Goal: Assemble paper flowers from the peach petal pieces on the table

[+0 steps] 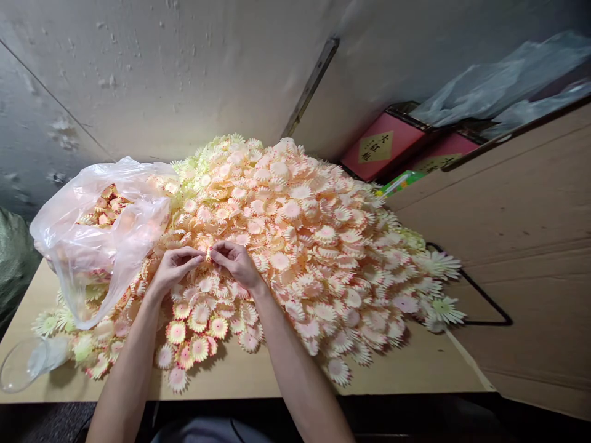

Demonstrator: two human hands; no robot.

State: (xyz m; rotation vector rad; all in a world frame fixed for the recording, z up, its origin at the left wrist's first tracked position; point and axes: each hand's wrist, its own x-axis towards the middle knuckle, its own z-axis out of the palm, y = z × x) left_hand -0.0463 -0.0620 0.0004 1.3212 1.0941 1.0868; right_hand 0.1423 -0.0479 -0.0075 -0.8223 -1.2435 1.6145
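A large heap of artificial flower petal discs, pale pink and cream with fringed edges, covers much of the table. Over the left part of the heap, my left hand pinches with thumb and forefinger at one edge of a small yellowish, red-edged artificial flower petal piece. On the other edge of this piece, the fingers of my right hand are closed. Its exact shape is partly hidden by the fingertips. Below my hands lie several discs with redder tips.
An open clear plastic bag with more petal pieces sits at the left. A clear plastic cup lies tipped at the table's left front. Red boxes stand behind a cardboard sheet on the right. A wall rises behind.
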